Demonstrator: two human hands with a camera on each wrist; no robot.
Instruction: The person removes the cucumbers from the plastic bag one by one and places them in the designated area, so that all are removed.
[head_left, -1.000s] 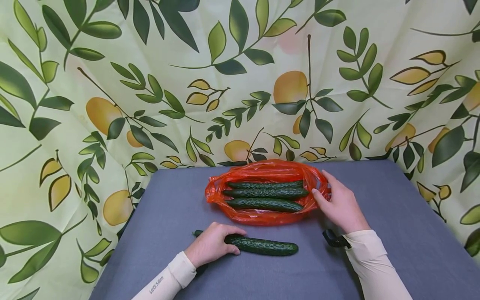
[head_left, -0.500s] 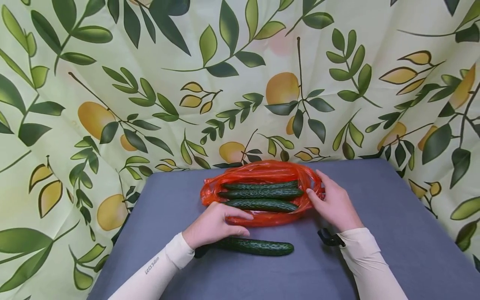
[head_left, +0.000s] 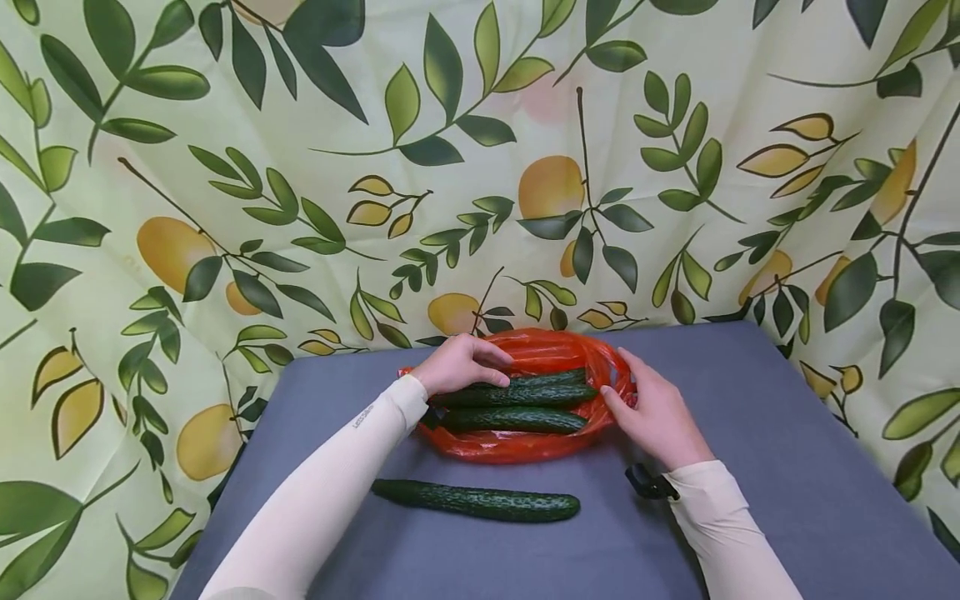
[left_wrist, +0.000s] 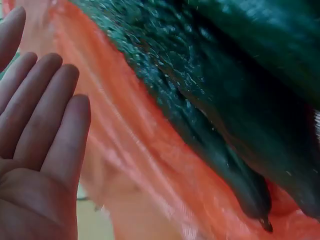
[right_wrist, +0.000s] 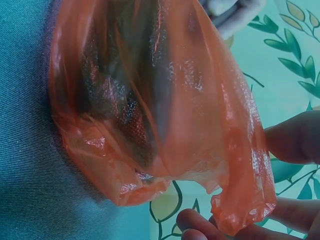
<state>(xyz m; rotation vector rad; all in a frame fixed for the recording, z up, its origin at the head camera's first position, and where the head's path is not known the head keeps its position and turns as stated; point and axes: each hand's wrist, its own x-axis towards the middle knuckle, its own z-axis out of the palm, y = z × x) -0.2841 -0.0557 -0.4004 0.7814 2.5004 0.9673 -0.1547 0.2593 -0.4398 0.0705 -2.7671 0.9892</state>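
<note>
A red plastic bag (head_left: 495, 451) lies with its mouth facing up, several dark green cucumbers (head_left: 517, 420) side by side inside. My left hand (head_left: 463, 365) is over the bag's left part, overlapping the rear cucumbers in the head view. Its fingers (left_wrist: 52, 117) are extended beside the cucumbers in the left wrist view, holding nothing. At the bag's right end, my right hand (head_left: 660, 414) pinches the plastic, thumb (right_wrist: 295, 139) on one side and fingers on the other. One loose cucumber (head_left: 480, 501) lies on the table in front of the bag.
The table has a grey-blue cloth (head_left: 600, 550). Behind it hangs a curtain (head_left: 420, 250) printed with leaves and yellow fruit, close to the table's back edge. A black strap (head_left: 649, 483) sits at the right wrist.
My left hand has let go of the loose cucumber and moved up and away to the bag's rear cucumbers. My right hand has stayed at the bag's right end. The head view has shifted slightly.
</note>
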